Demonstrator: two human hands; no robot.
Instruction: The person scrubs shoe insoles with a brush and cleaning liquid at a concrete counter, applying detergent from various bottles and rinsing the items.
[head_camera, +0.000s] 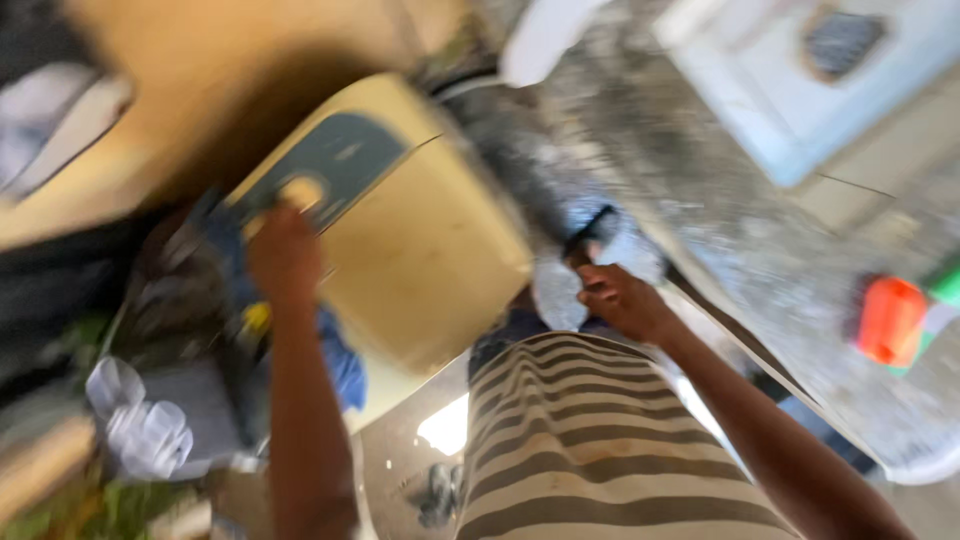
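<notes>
The picture is heavily blurred. My left hand (283, 252) rests on the top of a cream-yellow washing machine (425, 250), fingers at a round pale knob (301, 191) on its blue-grey control panel (330, 160). My right hand (618, 297) is closed around a thin dark object (592, 226) beside the machine's right edge; what it is cannot be made out. My striped shirt (590, 440) fills the lower middle.
Blue cloth (340, 360) hangs at the machine's left side. White crumpled items (145, 425) lie at lower left. An orange container (890, 320) stands on the speckled grey floor (720, 200) at right. A pale blue-white box (800, 90) sits at upper right.
</notes>
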